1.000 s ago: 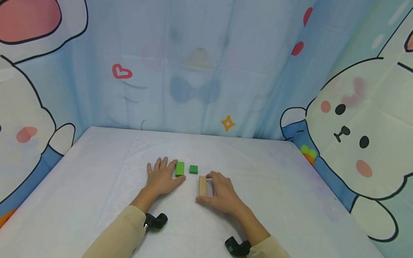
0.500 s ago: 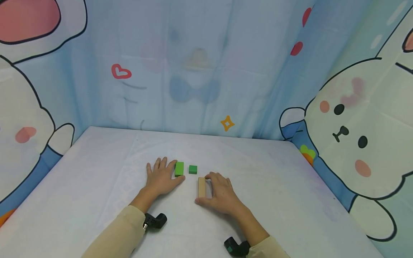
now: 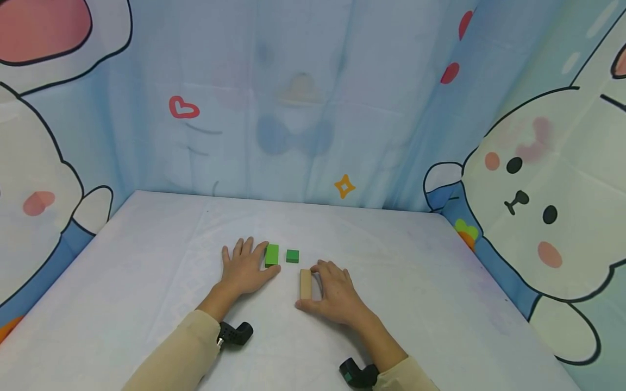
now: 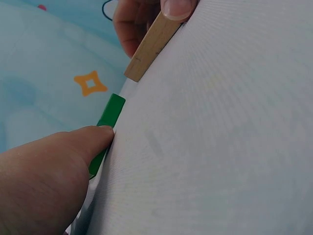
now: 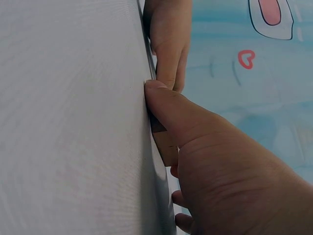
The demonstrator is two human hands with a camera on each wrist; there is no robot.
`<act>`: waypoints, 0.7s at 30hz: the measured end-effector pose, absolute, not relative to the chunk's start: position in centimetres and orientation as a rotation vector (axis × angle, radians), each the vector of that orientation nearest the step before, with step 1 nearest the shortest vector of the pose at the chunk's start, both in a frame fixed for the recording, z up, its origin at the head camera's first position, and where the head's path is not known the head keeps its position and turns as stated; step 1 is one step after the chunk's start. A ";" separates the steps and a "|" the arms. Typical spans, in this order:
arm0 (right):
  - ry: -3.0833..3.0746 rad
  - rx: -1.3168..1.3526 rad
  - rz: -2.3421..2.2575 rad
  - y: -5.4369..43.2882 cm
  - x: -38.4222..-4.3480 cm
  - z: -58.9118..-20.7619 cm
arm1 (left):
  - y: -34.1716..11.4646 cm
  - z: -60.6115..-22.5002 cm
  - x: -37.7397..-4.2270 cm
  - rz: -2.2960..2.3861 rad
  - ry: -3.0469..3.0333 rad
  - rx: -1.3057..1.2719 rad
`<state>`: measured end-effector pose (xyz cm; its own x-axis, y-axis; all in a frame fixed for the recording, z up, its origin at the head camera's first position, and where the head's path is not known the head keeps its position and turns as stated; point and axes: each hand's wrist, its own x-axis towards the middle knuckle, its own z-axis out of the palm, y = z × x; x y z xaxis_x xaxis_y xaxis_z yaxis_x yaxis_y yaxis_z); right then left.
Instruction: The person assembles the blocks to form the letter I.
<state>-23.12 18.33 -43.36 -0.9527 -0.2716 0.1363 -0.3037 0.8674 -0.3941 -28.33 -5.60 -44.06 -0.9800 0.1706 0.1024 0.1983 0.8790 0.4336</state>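
In the head view my left hand (image 3: 244, 270) holds a bright green rectangular block (image 3: 271, 255) between thumb and index finger. Its other fingers are spread on the white cloth. The left wrist view has the left thumb (image 4: 83, 147) across the block's dark green side (image 4: 112, 108). My right hand (image 3: 337, 293) grips a plain wooden block (image 3: 305, 284) by its two ends, thumb at the near end and fingers at the far end. Much of that block is hidden behind the thumb in the right wrist view. A smaller green block (image 3: 292, 256) lies between the two, untouched.
A white cloth covers the table (image 3: 420, 271). Behind it hangs a light blue curtain (image 3: 220, 65) printed with cartoon rabbits, a heart and a star. Black wrist devices (image 3: 236, 334) are strapped on both wrists, below beige sleeves (image 3: 181, 353).
Over the past second, my right hand has shifted very slightly nearer with the wooden block. My left hand and the green blocks stay in place.
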 end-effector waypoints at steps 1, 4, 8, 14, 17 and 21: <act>-2.964 0.455 0.642 18.3 -23.1 -43.4 | -5.6 -44.0 -28.3 -0.701 -2.988 -0.293; -2.971 0.451 0.634 18.4 -23.2 -43.4 | -5.5 -44.0 -28.3 -0.704 -2.984 -0.294; -2.983 0.443 0.639 18.4 -23.2 -43.4 | -5.4 -44.0 -28.3 -0.701 -2.984 -0.294; -3.000 0.440 0.671 18.4 -23.1 -43.2 | -5.4 -43.9 -28.1 -0.708 -2.980 -0.296; -3.004 0.432 0.690 18.4 -23.1 -43.1 | -5.4 -43.8 -28.0 -0.711 -2.977 -0.296; -2.993 0.419 0.750 18.5 -23.2 -43.3 | -5.4 -43.8 -27.9 -0.717 -2.973 -0.294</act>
